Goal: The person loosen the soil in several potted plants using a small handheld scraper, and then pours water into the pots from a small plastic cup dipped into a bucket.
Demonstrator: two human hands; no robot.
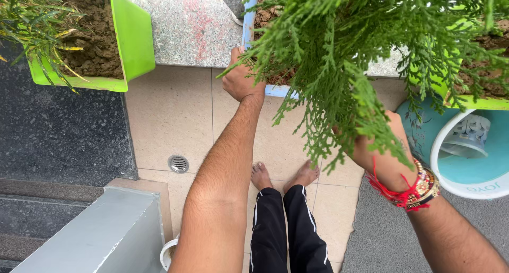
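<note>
A speckled grey stone worktop (185,24) runs across the top of the view, and below it lies a floor of beige tiles (169,114) with a dark polished slab (58,135) to one side and a grey mat (382,236) to the other. On the worktop's edge stands a pale blue planter (249,26) filled with brown soil, and from it a bushy green conifer (344,50) spills forward over the edge, its feathery sprays hanging down across much of the right half of the view. The left hand (241,77) is closed around the near corner of the pale blue planter, thumb on the side wall and fingers wrapped under the rim. The right hand (371,146) is raised into the hanging foliage; the sprays hide its fingers, so I cannot tell whether it is open or gripping anything. Its wrist carries red thread and beaded bracelets (419,191). At the upper left a lime green planter (132,40) of lumpy soil holds a thin grassy plant, and another lime green planter (472,100) shows at the far right behind the conifer. Below that one sits a teal bucket (461,161) with a white rim. A grey metal box (106,236) fills the lower left corner. The person's bare feet (283,177) and black trousers with white stripes stand on the tiles, near a small round floor drain (178,164).
</note>
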